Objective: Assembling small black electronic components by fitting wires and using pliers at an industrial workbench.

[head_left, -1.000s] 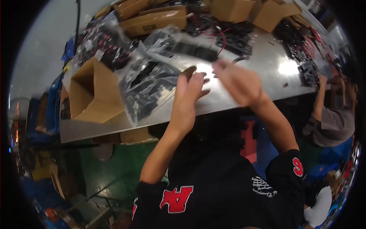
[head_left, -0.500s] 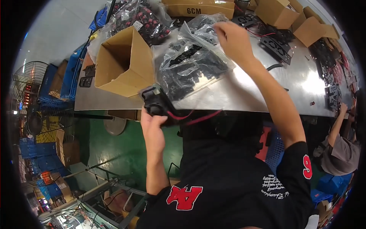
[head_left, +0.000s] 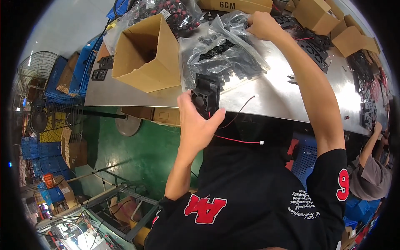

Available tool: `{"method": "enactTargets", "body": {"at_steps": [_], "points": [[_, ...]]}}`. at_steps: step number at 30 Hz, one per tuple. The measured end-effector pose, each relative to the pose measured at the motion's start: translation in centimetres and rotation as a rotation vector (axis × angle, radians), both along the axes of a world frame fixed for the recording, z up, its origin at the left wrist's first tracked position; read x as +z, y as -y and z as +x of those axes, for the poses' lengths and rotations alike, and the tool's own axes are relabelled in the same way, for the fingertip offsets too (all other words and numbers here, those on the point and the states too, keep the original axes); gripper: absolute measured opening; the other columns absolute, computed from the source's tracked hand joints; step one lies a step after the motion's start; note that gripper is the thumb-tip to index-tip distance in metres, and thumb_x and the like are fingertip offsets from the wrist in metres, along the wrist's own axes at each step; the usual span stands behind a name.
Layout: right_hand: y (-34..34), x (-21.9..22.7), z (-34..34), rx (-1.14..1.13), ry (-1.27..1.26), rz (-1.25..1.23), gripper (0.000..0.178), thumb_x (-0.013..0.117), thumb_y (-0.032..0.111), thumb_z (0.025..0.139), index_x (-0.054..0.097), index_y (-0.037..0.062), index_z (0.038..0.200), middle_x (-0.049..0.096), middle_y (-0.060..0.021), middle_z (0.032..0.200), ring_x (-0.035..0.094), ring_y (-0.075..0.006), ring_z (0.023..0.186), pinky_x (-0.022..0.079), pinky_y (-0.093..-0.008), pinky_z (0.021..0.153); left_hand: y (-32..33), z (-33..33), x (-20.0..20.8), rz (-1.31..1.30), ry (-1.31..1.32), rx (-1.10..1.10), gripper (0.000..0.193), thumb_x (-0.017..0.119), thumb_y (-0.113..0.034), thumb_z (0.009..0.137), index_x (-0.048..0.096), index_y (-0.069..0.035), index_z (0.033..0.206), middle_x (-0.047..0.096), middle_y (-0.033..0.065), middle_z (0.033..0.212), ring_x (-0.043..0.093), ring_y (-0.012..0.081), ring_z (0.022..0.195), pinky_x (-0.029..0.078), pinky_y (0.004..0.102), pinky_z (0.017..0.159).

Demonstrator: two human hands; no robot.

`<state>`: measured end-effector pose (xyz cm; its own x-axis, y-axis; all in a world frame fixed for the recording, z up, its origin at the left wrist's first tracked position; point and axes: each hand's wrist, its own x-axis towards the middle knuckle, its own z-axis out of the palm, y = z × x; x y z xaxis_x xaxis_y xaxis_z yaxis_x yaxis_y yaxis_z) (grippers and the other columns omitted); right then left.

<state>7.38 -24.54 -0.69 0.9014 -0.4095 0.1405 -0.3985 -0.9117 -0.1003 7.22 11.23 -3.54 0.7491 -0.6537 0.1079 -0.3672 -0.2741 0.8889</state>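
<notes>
My left hand (head_left: 196, 129) is wrapped round a black fan unit (head_left: 204, 96), held just over the table's near edge. Its round fan face shows, and a squarish black frame rises at its top. Two thin leads hang from it, one red-and-black, each ending in a small white connector (head_left: 261, 142). My right hand (head_left: 266, 27) is stretched to the far side of the table, at the far right corner of a clear plastic bag (head_left: 246, 62) of black parts. Its fingers are curled; their tips, and anything in them, are hidden.
An open cardboard box (head_left: 166, 62) stands left of the bag on the metal table (head_left: 287, 100). Behind are a bag of red-and-black parts (head_left: 175, 14) and a long carton (head_left: 237, 5). Black fan brackets (head_left: 310, 50) and open boxes lie right. A co-worker (head_left: 371, 171) sits far right.
The fan unit has moved rightward and been turned upright in my left hand, its leads swinging out. My right hand stays at the bag's far side, its fingers more curled. The view has shifted slightly.
</notes>
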Motion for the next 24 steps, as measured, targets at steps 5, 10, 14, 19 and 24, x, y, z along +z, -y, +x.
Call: {"method": "enactTargets", "body": {"at_steps": [5,10,14,19,24], "points": [[1.2,-3.4,0.0,-0.159,0.227,0.037,0.026,0.076,0.027,0.078,0.077,0.0065,0.094,0.072,-0.0189,0.087,0.07,-0.0385,0.084,0.055,-0.0451,0.078,1.5,-1.3,1.3,0.038,0.264,0.017,0.073,0.077,-0.018,0.076,0.04,0.009,0.133,0.046,0.0242,0.119,0.05,0.0407,0.109,0.043,0.0466,0.096],[1.0,-3.3,0.8,-0.184,0.195,0.11,0.03,0.074,0.03,0.078,0.076,0.0042,0.093,0.073,-0.019,0.091,0.07,-0.0382,0.088,0.055,-0.0444,0.082,2.6,-1.8,0.3,-0.036,0.561,0.002,0.072,0.069,-0.008,0.075,0.033,0.012,0.135,0.048,0.0275,0.114,0.049,0.0438,0.107,0.038,0.0485,0.1],[0.6,-1.7,0.4,-0.207,0.106,0.182,0.031,0.073,0.032,0.08,0.075,0.0023,0.088,0.073,-0.0189,0.089,0.07,-0.0375,0.086,0.055,-0.0438,0.08,2.9,-3.2,1.0,-0.135,0.092,-0.014,0.068,0.061,-0.003,0.074,0.035,0.008,0.136,0.051,0.0249,0.12,0.052,0.0366,0.113,0.039,0.0432,0.102],[-0.9,-2.3,-1.7,-0.298,0.398,0.038,0.031,0.073,0.028,0.084,0.072,0.0022,0.101,0.073,-0.0174,0.093,0.07,-0.0336,0.088,0.054,-0.0407,0.079,2.7,-2.7,0.5,-0.471,-0.677,-0.197,0.073,0.049,-0.002,0.064,0.04,0.007,0.136,0.057,0.019,0.119,0.057,0.0317,0.117,0.046,0.0401,0.104],[-1.4,-2.3,-5.7,-0.185,0.797,0.384,0.04,0.072,0.026,0.088,0.067,0.0024,0.12,0.073,-0.0119,0.095,0.069,-0.0226,0.088,0.052,-0.0346,0.08,3.4,-2.8,0.6,-0.629,-1.004,-0.364,0.08,0.051,-0.004,0.055,0.044,0.005,0.134,0.054,0.0166,0.113,0.055,0.0287,0.103,0.048,0.042,0.098]]}}
